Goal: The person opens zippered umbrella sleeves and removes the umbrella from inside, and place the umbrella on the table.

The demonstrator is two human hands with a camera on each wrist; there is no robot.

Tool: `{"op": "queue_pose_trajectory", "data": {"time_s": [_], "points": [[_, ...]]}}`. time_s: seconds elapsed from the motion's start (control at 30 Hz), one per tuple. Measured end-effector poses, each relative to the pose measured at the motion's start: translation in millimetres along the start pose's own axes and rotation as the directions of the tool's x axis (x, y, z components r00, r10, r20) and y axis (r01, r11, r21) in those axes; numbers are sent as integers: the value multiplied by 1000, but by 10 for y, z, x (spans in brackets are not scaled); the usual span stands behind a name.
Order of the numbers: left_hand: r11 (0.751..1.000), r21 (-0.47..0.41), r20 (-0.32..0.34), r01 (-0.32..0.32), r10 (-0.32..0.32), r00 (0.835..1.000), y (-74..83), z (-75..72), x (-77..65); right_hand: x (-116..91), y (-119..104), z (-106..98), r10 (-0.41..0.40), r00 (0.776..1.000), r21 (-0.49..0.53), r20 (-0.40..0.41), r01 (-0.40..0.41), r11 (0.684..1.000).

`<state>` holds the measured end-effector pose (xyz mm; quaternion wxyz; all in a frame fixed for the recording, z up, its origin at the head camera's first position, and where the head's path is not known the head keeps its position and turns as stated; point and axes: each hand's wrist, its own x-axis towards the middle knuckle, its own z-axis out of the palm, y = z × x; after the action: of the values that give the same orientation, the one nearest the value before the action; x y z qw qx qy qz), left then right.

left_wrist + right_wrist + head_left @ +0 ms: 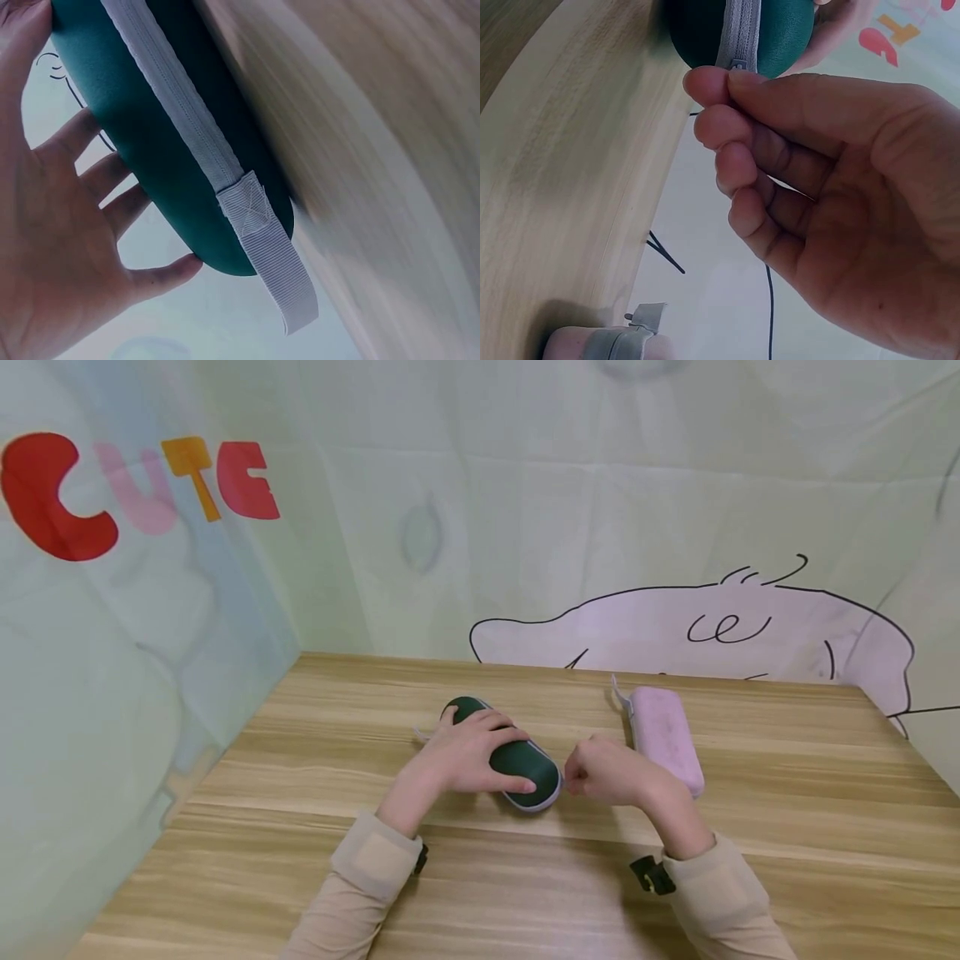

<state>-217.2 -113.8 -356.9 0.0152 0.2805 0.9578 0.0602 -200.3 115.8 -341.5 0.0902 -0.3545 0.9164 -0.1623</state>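
Wooden table [750, 860], cartoon-print backdrop [525, 527] — left hand [457, 760] clasping green case [525, 768], right hand [607, 772] fingers pinching its zipper pull [737, 66]

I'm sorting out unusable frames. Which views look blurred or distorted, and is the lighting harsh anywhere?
Head view: sharp, soft even light, wide-angle bend at the edges, faint shadow beside the dark green oval zip case. Left wrist view: the wooden table is smeared by motion blur, the case crisp. Right wrist view: right hand sharp, the pink case soft.
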Motion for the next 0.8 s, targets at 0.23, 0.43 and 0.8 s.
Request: {"op": "queue_pose_trajectory", "data": {"time_s": [0.23, 0.43, 0.8], "points": [[1000, 12, -3, 9, -9, 1000, 13, -9, -8, 9, 2, -1, -9, 1000, -6, -3, 9, 1000], [1000, 18, -1, 25, -25, 1000, 32, -7, -5, -4, -3, 3, -24, 999, -14, -23, 23, 1000], [998, 33, 5, 62, -62, 998, 56, -7, -3, -3, -4, 5, -5, 1000, -16, -8, 5, 1000]]}}
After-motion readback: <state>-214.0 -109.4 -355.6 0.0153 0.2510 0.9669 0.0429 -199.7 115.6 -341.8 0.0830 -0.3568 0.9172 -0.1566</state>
